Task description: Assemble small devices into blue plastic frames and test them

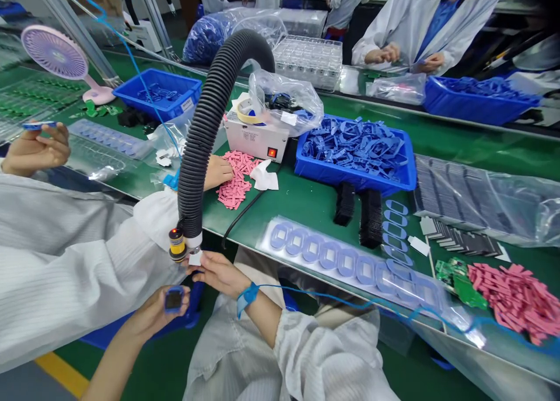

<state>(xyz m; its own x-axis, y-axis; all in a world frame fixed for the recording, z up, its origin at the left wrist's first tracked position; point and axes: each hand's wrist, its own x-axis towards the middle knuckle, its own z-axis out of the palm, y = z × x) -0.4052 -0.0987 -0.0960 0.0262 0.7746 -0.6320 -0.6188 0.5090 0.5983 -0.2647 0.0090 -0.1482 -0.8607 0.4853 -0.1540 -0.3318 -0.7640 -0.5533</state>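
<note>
My left hand (153, 314) sits low at the bottom of the view, cupping a small blue-framed part with a dark face (174, 300). My right hand (219, 274), with a blue wrist strap (247, 299) on its wrist, pinches a small white tab (195, 258). That tab lies just under a yellow nozzle with a red light (177, 244), at the end of a black corrugated hose (205, 132). The hose arches up over the green bench. A co-worker's white-sleeved arm (65, 261) lies to my left, close to my hands.
The co-worker's hands hold a blue piece (37, 150) and rest by pink strips (234, 182). A blue bin of blue gaskets (354, 150) stands ahead, beside a white tape dispenser (256, 138). Blue oval pads on film (345, 261), green circuit boards (459, 283) and more pink strips (516, 299) lie right.
</note>
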